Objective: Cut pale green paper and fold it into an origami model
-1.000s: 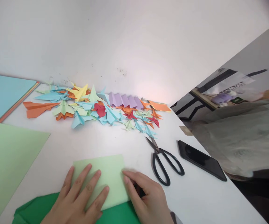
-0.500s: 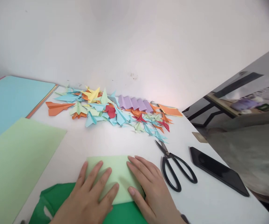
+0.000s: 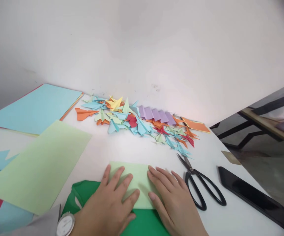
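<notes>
A pale green sheet of paper [image 3: 140,183] lies in front of me, partly over a green piece of material [image 3: 144,226]. My left hand [image 3: 110,200] rests on the sheet's left side with its fingers spread. Flat on the right side lies my right hand [image 3: 172,196], its fingers stretched out along the edge. Neither hand grips anything. Black-handled scissors [image 3: 194,177] lie just right of my right hand, blades slightly apart. My wrists and palms cover part of the green material.
Several folded paper planes [image 3: 132,121] and a pleated lilac strip [image 3: 156,114] line the wall. A larger pale green sheet [image 3: 46,164] and a stack of blue paper [image 3: 38,108] lie left. A black phone [image 3: 255,196] lies near the right edge; orange paper [image 3: 196,124] sits behind.
The view has shifted left, so everything appears further right. A wristwatch, a grey sleeve and blue and red paper now show at lower left. Both hands remain flat on the sheet.
</notes>
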A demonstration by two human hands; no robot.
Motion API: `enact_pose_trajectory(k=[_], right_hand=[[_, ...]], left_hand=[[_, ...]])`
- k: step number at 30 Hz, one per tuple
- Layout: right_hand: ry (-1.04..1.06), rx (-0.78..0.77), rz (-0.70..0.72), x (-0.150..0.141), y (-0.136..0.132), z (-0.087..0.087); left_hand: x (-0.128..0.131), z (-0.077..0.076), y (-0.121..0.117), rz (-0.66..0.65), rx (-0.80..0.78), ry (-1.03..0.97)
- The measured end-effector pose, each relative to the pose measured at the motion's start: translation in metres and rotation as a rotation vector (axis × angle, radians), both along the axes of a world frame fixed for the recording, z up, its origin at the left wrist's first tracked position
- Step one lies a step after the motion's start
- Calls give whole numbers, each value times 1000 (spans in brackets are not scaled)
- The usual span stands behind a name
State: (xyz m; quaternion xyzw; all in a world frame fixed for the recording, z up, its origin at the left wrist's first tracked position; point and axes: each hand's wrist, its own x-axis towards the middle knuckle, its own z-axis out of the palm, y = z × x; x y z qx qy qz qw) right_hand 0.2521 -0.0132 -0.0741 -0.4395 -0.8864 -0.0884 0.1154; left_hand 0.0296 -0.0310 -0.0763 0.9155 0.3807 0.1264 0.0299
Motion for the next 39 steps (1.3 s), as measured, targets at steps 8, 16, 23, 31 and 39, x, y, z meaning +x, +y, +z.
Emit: enact_pose_trajectory(k=[8, 16, 23, 31, 39], right_hand=[[62, -32, -85, -8, -2, -1], [104, -91, -136, -14, -4, 5], [127, -146, -169, -20, -4, 16], [91, -12, -142, -22, -22, 18], [239, -136, 157, -28, -48, 22]], left_hand=[[-7, 16, -5, -72, -177, 34], [-16, 21, -6, -148, -227, 3], [-17, 21, -8, -180, -173, 30], [-19, 17, -7, -199, -118, 13], [-17, 20, -7, -220, -142, 49]])
